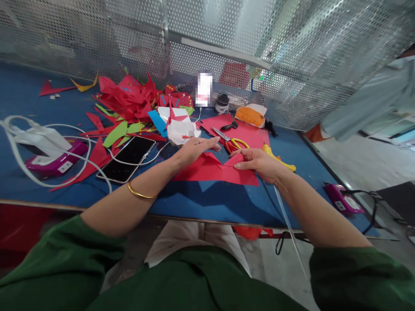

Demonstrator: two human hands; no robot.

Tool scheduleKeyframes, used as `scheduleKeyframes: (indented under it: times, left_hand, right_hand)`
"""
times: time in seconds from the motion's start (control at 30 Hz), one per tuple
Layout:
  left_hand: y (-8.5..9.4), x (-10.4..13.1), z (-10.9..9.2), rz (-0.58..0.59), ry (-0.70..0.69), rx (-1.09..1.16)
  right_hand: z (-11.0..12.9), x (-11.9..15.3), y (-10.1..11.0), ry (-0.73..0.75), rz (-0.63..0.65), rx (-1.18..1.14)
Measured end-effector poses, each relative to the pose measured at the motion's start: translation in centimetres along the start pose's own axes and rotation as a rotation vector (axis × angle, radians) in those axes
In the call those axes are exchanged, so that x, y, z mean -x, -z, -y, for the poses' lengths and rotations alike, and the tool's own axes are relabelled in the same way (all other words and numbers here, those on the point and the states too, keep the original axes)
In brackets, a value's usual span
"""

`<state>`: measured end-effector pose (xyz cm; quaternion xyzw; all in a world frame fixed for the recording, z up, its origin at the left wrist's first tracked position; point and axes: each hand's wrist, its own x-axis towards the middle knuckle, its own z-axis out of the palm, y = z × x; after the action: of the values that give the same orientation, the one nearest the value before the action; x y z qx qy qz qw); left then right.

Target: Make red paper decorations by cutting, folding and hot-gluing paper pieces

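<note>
A sheet of red paper [210, 172] lies at the front of the blue table, with a notch or raised fold along its far edge. My left hand [196, 149] is held over the paper's left part, fingers stretched out together and holding nothing visible. At the right side, my right hand [257, 162] pinches a raised corner of the red paper between thumb and fingers. Just beyond both hands are scissors [231, 139] with yellow and red handles, lying on another red sheet [256, 134]. A yellow-handled tool [283, 162] rests beside my right wrist, partly hidden.
Red and green paper scraps [129, 97] are heaped at the back left. A black phone [129, 157], white cables and a purple power strip [58, 157] lie left. Behind the table [181, 203] stands a perforated metal screen [227, 39]. A second purple strip [344, 199] is far right.
</note>
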<state>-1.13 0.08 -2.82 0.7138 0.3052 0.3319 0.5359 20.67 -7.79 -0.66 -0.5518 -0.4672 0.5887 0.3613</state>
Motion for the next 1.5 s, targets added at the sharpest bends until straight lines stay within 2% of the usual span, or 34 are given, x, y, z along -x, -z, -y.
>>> scheduleKeyframes:
  times: [0.13,0.23,0.47,0.6,0.7,0.8,0.87,0.9,0.97,1.0,1.07,1.13,1.23,1.37,1.5]
  left_hand:
    - [1.6,-0.2,-0.3,0.274,0.01,0.069]
    - [1.9,-0.4,0.2,0.337,0.091,0.161]
    - [1.1,-0.1,0.6,0.301,0.25,0.281]
    - [0.8,0.0,0.4,0.337,0.366,0.327]
    - [0.8,-0.1,0.8,0.314,0.41,0.316]
    - [0.7,-0.1,1.0,0.257,0.434,0.307]
    - [0.5,0.0,1.0,0.221,0.453,0.31]
    - [0.4,0.0,0.9,0.208,0.46,0.304]
    - [0.1,0.1,0.7,0.177,0.46,0.281]
    - [0.0,0.1,0.7,0.161,0.455,0.272]
    - [-0.2,0.0,0.6,0.129,0.445,0.271]
    - [-0.3,0.0,0.6,0.108,0.443,0.285]
    - [-0.3,-0.1,0.7,0.098,0.452,0.276]
    - [-0.4,0.0,0.6,0.087,0.458,0.239]
    - [-0.6,0.0,0.9,0.055,0.448,0.236]
  right_hand:
    - [0.4,0.5,1.0,0.004,-0.02,0.053]
    - [0.5,0.6,1.4,0.004,0.006,0.094]
    - [0.0,-0.1,2.0,0.027,-0.021,0.13]
    - [-0.5,-0.6,1.9,0.049,-0.024,0.214]
    - [-0.7,-0.6,1.7,0.096,-0.033,0.338]
    - [-0.5,-0.1,2.9,0.334,-0.181,0.682]
    - [-0.4,0.7,4.8,0.497,-0.352,0.947]
    - [-0.5,1.2,6.1,0.526,-0.422,1.057]
    - [-1.1,2.2,8.9,0.47,-0.535,1.255]
    - [-1.5,2.7,10.2,0.404,-0.54,1.354]
    - [-2.7,3.4,12.3,0.287,-0.485,1.498]
    - [-3.8,3.7,13.5,0.236,-0.424,1.557]
    - [-4.7,3.4,13.8,0.236,-0.401,1.585]
    - [-4.6,2.6,13.4,0.174,-0.433,1.622]
    - [-4.3,2.5,12.8,0.306,-0.553,1.607]
